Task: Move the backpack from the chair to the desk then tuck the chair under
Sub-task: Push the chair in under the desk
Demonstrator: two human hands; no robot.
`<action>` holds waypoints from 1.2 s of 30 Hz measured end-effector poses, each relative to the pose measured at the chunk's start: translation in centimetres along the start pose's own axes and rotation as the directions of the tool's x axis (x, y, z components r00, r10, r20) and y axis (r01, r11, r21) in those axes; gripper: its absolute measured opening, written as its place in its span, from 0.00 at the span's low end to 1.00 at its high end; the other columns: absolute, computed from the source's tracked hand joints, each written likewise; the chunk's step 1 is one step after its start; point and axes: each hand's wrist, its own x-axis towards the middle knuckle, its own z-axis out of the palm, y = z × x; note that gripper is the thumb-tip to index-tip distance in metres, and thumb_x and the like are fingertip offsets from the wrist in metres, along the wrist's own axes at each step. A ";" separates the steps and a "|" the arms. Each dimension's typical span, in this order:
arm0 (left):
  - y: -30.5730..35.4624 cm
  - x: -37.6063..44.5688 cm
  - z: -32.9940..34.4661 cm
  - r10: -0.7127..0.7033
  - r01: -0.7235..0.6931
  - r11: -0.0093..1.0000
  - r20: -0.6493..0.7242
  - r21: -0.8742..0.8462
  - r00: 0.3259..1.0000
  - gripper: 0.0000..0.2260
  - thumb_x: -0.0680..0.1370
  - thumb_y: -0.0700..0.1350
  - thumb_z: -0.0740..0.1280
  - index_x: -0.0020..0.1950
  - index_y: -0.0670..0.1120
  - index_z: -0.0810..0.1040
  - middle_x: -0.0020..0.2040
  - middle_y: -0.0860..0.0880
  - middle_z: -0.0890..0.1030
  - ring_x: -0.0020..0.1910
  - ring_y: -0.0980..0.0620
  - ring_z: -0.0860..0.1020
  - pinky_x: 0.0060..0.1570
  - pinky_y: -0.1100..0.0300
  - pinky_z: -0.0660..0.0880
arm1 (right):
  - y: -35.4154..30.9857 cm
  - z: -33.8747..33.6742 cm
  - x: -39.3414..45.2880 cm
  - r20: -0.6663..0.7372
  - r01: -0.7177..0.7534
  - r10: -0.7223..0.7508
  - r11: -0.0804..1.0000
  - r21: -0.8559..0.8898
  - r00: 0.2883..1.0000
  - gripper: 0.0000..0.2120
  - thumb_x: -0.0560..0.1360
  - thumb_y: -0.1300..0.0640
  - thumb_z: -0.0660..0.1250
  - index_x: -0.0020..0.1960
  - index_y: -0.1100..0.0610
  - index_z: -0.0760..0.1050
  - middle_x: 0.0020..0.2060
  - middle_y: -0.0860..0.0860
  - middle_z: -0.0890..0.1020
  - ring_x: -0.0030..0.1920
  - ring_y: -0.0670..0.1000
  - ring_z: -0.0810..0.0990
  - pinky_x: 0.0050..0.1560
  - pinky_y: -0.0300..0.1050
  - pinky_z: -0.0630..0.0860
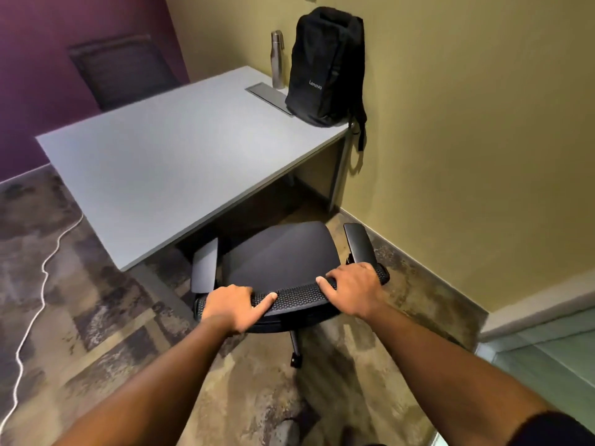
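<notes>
A white cord point(38, 284) is lying along the floor on the far left, and its near end is running out of the picture. Behind the table point(167, 162) a second dark chair point(124, 70) is looking blurry against the purple wall. The person's left hand point(233, 305) is gripping the top of the black chair point(283, 252), its grip wrapped over the mesh back with the thumb lying along the top. The fingertips are curling over the far side, so I cannot see them. Only the front edge of the seat is sitting under the table. One wheel leg point(295, 349) is poking out below; the others are hidden. The right hand point(352, 289) is gripping the same back near its right end, fingers closed over it. A metal bottle point(277, 59) is standing at the back of the table. The backpack point(325, 66) is standing just beside it on the far right corner, leaning on the yellow wall, one strap hanging off the edge.
</notes>
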 end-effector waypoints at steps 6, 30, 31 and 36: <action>3.8 3.5 -0.2 -0.136 0.136 0.991 -0.010 -0.006 0.991 0.41 0.71 0.80 0.39 0.45 0.53 0.81 0.38 0.50 0.83 0.43 0.46 0.82 0.34 0.56 0.71 | 4.7 0.1 5.1 -0.008 0.090 -0.090 0.995 0.030 0.996 0.35 0.79 0.29 0.47 0.56 0.48 0.87 0.50 0.48 0.88 0.53 0.52 0.85 0.64 0.55 0.73; 17.5 17.6 -1.7 -0.526 0.522 0.849 -0.029 -0.086 0.850 0.41 0.73 0.79 0.41 0.53 0.54 0.84 0.47 0.50 0.87 0.50 0.45 0.84 0.45 0.52 0.79 | 20.1 -0.8 25.2 0.030 0.476 -0.476 0.879 0.001 0.879 0.35 0.79 0.29 0.46 0.58 0.47 0.86 0.52 0.46 0.88 0.56 0.50 0.83 0.66 0.53 0.69; 17.5 18.4 -1.8 -0.535 0.531 0.843 -0.025 -0.086 0.845 0.41 0.73 0.78 0.41 0.53 0.53 0.84 0.48 0.50 0.87 0.50 0.45 0.83 0.46 0.52 0.79 | 20.4 -0.8 26.2 0.032 0.483 -0.483 0.876 0.000 0.875 0.35 0.79 0.29 0.46 0.59 0.47 0.86 0.53 0.46 0.88 0.57 0.50 0.83 0.66 0.53 0.70; 17.3 22.7 -2.0 -0.579 0.576 0.814 -0.024 -0.079 0.815 0.41 0.72 0.79 0.41 0.52 0.53 0.84 0.47 0.49 0.86 0.50 0.45 0.83 0.45 0.52 0.79 | 21.1 -0.9 31.2 0.036 0.514 -0.513 0.858 -0.029 0.858 0.35 0.79 0.29 0.45 0.59 0.46 0.85 0.54 0.45 0.88 0.58 0.50 0.83 0.67 0.52 0.69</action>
